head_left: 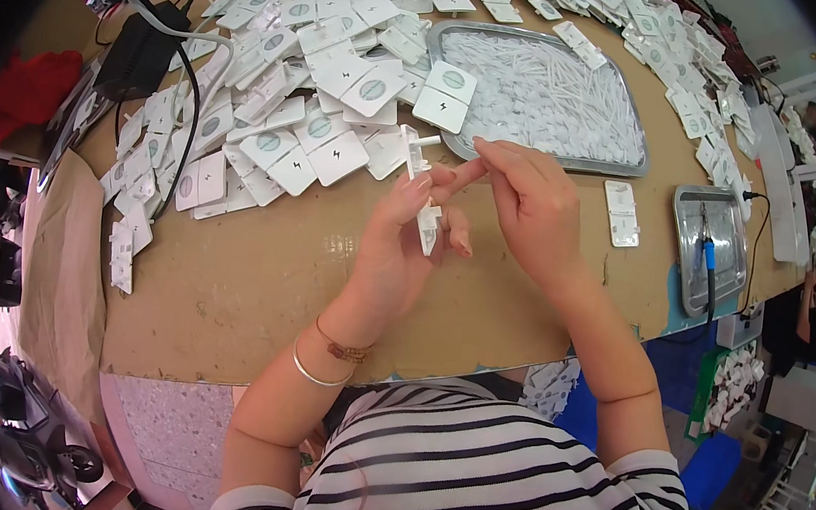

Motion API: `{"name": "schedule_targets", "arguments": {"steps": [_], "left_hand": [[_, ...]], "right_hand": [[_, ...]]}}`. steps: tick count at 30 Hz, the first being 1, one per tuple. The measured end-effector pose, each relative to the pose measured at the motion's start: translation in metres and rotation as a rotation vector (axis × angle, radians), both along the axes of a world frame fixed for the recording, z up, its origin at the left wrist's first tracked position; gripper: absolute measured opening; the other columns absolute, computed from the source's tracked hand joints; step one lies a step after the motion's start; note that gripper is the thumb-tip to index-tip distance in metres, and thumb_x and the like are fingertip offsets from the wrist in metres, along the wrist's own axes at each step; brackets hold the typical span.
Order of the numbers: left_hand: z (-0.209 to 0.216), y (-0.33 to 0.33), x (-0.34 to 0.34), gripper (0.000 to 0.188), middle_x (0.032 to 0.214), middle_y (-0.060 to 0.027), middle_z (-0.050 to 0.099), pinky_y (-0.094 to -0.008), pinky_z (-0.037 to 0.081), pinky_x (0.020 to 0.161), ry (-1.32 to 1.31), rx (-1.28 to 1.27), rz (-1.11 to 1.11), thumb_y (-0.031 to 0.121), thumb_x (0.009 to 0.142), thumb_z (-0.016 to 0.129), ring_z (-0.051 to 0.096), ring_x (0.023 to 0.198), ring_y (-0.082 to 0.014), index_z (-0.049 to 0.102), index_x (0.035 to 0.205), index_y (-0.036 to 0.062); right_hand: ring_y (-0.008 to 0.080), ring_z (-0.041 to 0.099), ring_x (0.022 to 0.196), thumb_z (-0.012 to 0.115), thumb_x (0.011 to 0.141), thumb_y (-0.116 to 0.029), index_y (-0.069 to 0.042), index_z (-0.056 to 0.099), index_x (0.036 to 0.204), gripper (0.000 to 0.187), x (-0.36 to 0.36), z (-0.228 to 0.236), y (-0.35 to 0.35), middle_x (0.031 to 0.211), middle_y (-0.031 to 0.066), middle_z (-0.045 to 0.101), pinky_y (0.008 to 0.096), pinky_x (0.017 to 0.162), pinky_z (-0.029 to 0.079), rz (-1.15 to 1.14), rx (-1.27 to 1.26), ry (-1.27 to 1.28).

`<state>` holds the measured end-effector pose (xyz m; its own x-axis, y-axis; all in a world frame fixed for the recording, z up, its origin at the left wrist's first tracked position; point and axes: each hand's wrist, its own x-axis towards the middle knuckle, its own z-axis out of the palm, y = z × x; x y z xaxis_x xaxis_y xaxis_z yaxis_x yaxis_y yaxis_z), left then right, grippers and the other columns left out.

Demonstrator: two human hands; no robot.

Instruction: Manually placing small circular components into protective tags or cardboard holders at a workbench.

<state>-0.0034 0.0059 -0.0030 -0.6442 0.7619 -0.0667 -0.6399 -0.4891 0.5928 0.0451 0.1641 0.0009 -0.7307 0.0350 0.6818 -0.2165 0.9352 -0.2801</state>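
My left hand [390, 253] grips a white plastic plate [412, 150] on edge, with a short white peg standing out from its upper part toward the right. The lower end of the plate shows below my left fingers; its middle is hidden behind them. My right hand [541, 215] is closed beside it, fingertips drawn together close to the left fingers. Whatever those right fingers pinch is too small or hidden to make out. Just beyond the hands, a metal tray [637, 163] holds a heap of thin white plastic pins [548, 90].
Many similar white plates [316, 134] are piled at the left, and more [688, 96] curve along the far right. A single plate [621, 214] lies right of my right hand. A smaller metal tray [677, 276] holds a blue-handled pen-like tool [710, 255]. Cables [186, 79] cross the left pile.
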Motion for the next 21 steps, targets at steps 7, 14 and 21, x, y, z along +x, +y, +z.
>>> {"name": "schedule_targets", "arguments": {"steps": [7,14,21], "left_hand": [[0.001,0.004,0.011,0.04,0.114,-0.0137,0.051,-0.0282,0.045,0.067,0.284,-0.277,-0.008,0.036,0.089,0.048,0.053,0.07,-0.0122,0.04,0.111,0.0036],[-0.006,0.004,0.009,0.047,0.099,-0.0132,0.057,-0.0287,0.047,0.065,0.334,-0.269,-0.173,0.038,0.094,0.039,0.055,0.068,-0.0143,0.044,0.118,-0.0017],[0.006,0.009,0.006,0.056,0.103,-0.0158,0.061,-0.0303,0.053,0.064,0.201,-0.326,-0.161,0.042,0.098,0.026,0.063,0.078,-0.0192,0.048,0.12,-0.0049]], "right_hand": [[0.0156,0.063,0.081,0.063,0.08,-0.001,-0.002,0.067,0.095,0.015,0.016,0.019,0.004,0.09,0.0068,0.067,0.0265,0.072,0.049,0.003,-0.55,-0.445],[0.0098,0.062,0.078,0.066,0.08,-0.003,0.002,0.066,0.096,0.016,0.021,0.034,0.02,0.088,0.007,0.067,0.023,0.07,0.049,-0.062,-0.707,-0.76],[0.0142,0.064,0.079,0.064,0.081,-0.001,0.004,0.065,0.095,0.015,0.042,0.027,0.01,0.088,0.0078,0.067,0.0249,0.073,0.051,0.083,-1.21,-0.45]]}}
